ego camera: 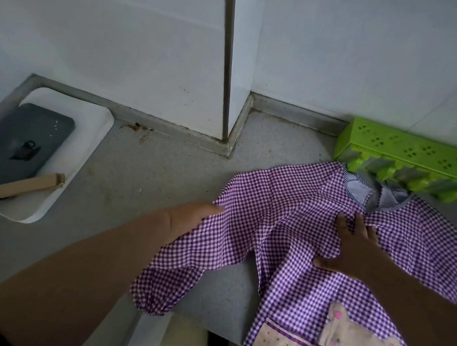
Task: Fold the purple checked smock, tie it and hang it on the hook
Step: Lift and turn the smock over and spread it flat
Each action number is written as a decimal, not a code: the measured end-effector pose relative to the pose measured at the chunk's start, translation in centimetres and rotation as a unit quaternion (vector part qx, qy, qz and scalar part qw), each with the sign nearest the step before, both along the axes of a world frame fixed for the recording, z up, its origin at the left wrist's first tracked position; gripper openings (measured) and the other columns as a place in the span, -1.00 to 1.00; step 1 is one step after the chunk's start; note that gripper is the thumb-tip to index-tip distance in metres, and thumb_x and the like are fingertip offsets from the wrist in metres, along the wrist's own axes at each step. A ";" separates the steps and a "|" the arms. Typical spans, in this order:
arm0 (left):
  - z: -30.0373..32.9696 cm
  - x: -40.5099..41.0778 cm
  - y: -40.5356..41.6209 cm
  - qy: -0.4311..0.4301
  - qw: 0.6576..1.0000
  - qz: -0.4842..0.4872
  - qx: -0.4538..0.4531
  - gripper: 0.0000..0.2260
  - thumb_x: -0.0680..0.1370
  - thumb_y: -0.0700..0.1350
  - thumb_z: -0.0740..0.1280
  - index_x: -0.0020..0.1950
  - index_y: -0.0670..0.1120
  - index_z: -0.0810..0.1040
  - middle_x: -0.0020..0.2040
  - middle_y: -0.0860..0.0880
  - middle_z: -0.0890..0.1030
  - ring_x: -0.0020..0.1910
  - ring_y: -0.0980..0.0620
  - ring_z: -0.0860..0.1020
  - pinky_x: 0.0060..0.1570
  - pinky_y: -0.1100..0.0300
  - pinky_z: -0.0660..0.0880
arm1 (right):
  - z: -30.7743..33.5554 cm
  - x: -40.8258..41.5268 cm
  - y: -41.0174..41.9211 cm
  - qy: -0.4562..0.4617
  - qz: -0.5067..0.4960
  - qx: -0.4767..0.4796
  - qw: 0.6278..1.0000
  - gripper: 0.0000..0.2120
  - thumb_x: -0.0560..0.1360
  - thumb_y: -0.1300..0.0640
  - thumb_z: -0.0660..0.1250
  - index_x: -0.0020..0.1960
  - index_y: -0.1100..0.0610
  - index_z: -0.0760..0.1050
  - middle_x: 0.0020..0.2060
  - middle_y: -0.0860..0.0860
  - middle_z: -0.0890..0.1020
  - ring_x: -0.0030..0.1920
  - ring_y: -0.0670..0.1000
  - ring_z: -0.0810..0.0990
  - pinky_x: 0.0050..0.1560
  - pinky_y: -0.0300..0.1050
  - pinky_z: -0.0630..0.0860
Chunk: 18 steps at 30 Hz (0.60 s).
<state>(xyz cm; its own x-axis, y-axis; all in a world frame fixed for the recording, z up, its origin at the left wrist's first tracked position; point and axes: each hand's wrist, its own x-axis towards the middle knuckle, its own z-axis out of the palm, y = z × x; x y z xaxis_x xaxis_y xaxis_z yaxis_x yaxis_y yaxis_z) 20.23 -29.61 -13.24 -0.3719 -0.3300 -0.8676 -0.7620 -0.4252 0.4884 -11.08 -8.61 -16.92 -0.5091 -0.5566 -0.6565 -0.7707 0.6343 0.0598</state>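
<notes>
The purple checked smock lies spread on the grey counter, its bear patch nearest you. Your right hand presses flat on its chest below the neckline, fingers straight and spread. Your left hand grips the sleeve at the shoulder edge, fingers tucked under the cloth. A green rack sits against the wall behind.

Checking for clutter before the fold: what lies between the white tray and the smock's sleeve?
Head view: bare grey countertop, crossed only by the left forearm.
</notes>
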 end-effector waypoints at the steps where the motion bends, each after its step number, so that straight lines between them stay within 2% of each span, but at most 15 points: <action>1: 0.4 -0.1 -0.4 -0.007 1.000 -0.008 -0.029 -0.54 0.68 0.21 0.21 0.48 -0.01 0.53 0.39 -0.05 0.61 0.26 -0.09 0.60 0.46 -0.09 0.37 | 0.1 0.0 0.0 0.000 0.001 0.001 1.000 0.41 0.16 -0.64 0.33 0.62 -0.03 -0.41 0.61 0.18 -0.32 0.59 0.40 -0.19 0.54 0.34 0.01; 3: 0.9 0.1 -2.5 -0.070 0.977 -0.105 -0.169 -0.67 0.75 0.03 0.16 0.35 -0.07 0.62 0.25 -0.08 0.66 0.12 -0.05 0.62 0.25 0.03 0.48 | 0.0 -0.1 0.0 0.001 0.002 0.001 1.000 0.42 0.14 -0.66 0.31 0.61 -0.03 -0.42 0.61 0.18 -0.32 0.59 0.40 -0.18 0.54 0.34 0.01; 5: 1.4 0.8 -5.5 -0.127 0.917 -0.159 -0.341 -0.72 0.75 -0.08 0.16 0.06 -0.12 0.64 0.03 -0.13 0.62 -0.08 -0.04 0.56 0.02 0.07 0.48 | 0.0 -0.1 0.0 0.002 0.002 0.000 1.000 0.42 0.13 -0.67 0.30 0.61 -0.03 -0.41 0.61 0.19 -0.31 0.59 0.40 -0.19 0.54 0.34 0.01; 6: 1.8 1.2 -7.0 -0.129 0.883 -0.172 -0.416 -0.71 0.73 -0.07 0.17 -0.10 -0.10 0.58 -0.04 -0.12 0.57 -0.13 -0.04 0.51 -0.05 0.05 0.44 | 0.0 -0.1 0.0 0.002 0.000 -0.001 1.000 0.42 0.12 -0.67 0.30 0.61 -0.04 -0.41 0.61 0.19 -0.31 0.59 0.40 -0.19 0.54 0.34 0.01; 7: 2.1 1.7 -8.3 -0.135 0.852 -0.178 -0.474 -0.71 0.70 -0.04 0.19 -0.18 -0.08 0.52 -0.07 -0.09 0.54 -0.11 -0.04 0.48 -0.05 0.04 0.43 | 0.1 -0.1 0.0 0.002 0.000 -0.002 1.000 0.42 0.12 -0.67 0.30 0.61 -0.04 -0.41 0.61 0.19 -0.31 0.59 0.40 -0.19 0.54 0.35 0.01; 8: 2.4 1.9 -9.3 -0.150 0.814 -0.188 -0.529 -0.74 0.67 -0.01 0.22 -0.16 -0.05 0.53 -0.03 -0.06 0.52 -0.02 -0.05 0.48 0.04 0.01 0.44 | 0.1 -0.1 0.0 0.002 0.001 -0.001 1.000 0.42 0.12 -0.67 0.30 0.62 -0.04 -0.41 0.61 0.19 -0.32 0.59 0.41 -0.19 0.54 0.35 0.01; 10: 2.2 2.2 -9.8 -0.170 0.741 -0.263 -0.594 -0.84 0.61 0.06 0.30 0.07 0.03 0.61 0.17 -0.05 0.49 0.22 -0.10 0.43 0.30 -0.09 0.40 | 0.3 0.0 0.0 0.002 0.004 0.001 1.000 0.41 0.14 -0.66 0.31 0.62 -0.03 -0.41 0.61 0.19 -0.31 0.59 0.41 -0.19 0.54 0.33 0.00; 11: 1.7 2.0 -9.6 -0.176 0.708 -0.314 -0.607 -0.75 0.58 0.08 0.34 0.21 0.03 0.60 0.29 -0.06 0.45 0.31 -0.13 0.39 0.38 -0.12 0.36 | 0.4 0.1 0.0 0.002 0.005 0.002 1.000 0.41 0.14 -0.66 0.30 0.62 -0.03 -0.41 0.61 0.20 -0.32 0.59 0.41 -0.19 0.54 0.33 0.00; 14: 0.6 1.7 -7.9 -0.175 0.675 -0.348 -0.626 -0.56 0.53 0.10 0.42 0.37 0.00 0.53 0.57 -0.10 0.28 0.50 -0.18 0.29 0.50 -0.20 0.28 | 0.4 0.2 0.0 0.004 0.004 0.002 1.000 0.41 0.13 -0.66 0.30 0.61 -0.03 -0.42 0.61 0.19 -0.32 0.59 0.41 -0.19 0.54 0.34 0.01; 16: -0.1 1.5 -6.2 -0.119 0.660 -0.362 -0.648 -0.54 0.55 0.10 0.40 0.42 0.00 0.50 0.59 -0.11 0.30 0.49 -0.16 0.35 0.47 -0.17 0.37 | 0.4 0.1 0.1 0.002 -0.003 -0.005 1.000 0.42 0.13 -0.66 0.31 0.61 -0.05 -0.43 0.61 0.17 -0.32 0.59 0.40 -0.20 0.53 0.36 0.03; 18: -0.9 0.7 -4.1 -0.044 0.644 -0.438 -0.626 -0.52 0.59 0.13 0.33 0.49 0.06 0.45 0.57 -0.07 0.35 0.47 -0.11 0.41 0.42 -0.12 0.46 | 0.3 0.1 0.2 0.002 -0.006 -0.010 1.000 0.42 0.12 -0.66 0.31 0.60 -0.07 -0.44 0.61 0.15 -0.34 0.59 0.38 -0.22 0.51 0.40 0.06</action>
